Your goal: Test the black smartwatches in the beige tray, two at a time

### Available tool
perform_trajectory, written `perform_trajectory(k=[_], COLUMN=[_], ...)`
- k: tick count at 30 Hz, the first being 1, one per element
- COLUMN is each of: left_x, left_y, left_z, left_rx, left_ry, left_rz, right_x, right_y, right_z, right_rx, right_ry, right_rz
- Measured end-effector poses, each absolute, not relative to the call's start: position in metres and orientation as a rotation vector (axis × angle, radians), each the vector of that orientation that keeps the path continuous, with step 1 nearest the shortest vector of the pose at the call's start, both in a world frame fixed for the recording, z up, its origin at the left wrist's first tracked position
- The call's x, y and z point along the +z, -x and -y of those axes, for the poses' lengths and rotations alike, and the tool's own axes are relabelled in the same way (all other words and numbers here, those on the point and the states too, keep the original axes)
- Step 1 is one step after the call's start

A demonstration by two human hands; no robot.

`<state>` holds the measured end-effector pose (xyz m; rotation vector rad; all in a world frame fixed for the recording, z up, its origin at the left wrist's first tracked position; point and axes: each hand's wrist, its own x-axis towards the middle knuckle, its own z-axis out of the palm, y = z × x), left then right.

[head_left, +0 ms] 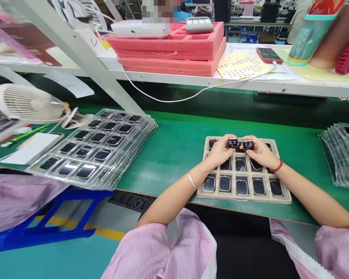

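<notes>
A beige tray point(282, 195) lies on the green bench in front of me, its pockets filled with several small black-screened watch bodies. My left hand point(219, 151) is closed on one watch body point(232, 143), held just above the tray's far rows. My right hand point(260, 153) is closed on a second watch body point(248, 145) right beside it. The two pieces almost touch, screens facing me. Both hands hide part of the tray's far rows.
A stack of clear plastic trays point(95, 147) with more watch bodies sits to the left, another stack point(343, 155) at the right edge. A white fan point(29, 102) stands far left. Pink foam trays point(174, 50), a phone point(269, 55) and a white cable point(192, 95) are on the raised shelf.
</notes>
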<state>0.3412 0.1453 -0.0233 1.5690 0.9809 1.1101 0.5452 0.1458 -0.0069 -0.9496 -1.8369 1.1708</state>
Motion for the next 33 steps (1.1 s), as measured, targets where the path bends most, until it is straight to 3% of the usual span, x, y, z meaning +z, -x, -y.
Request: perform_trajectory(k=[5,12,33], left_x=[-0.0194,-0.0186,-0.014], left_y=[-0.3405,-0.3399,-0.3383], left_z=[-0.1444,-0.1456,-0.1432], left_rx=[1.088,1.082,1.055], left_ry=[-1.532,-1.466,-1.376], left_rz=[-0.995,-0.986,-0.98], right_x=[-0.0032,-0.0008,-0.0032], right_y=[-0.5473,-0.5442,-0.5461], right_z=[-0.1472,-0.1455,-0.1475], right_rx=[1.356,1.245,1.444], right_ry=[1.015,1.031,1.031], right_rz=[1.729,1.768,1.612])
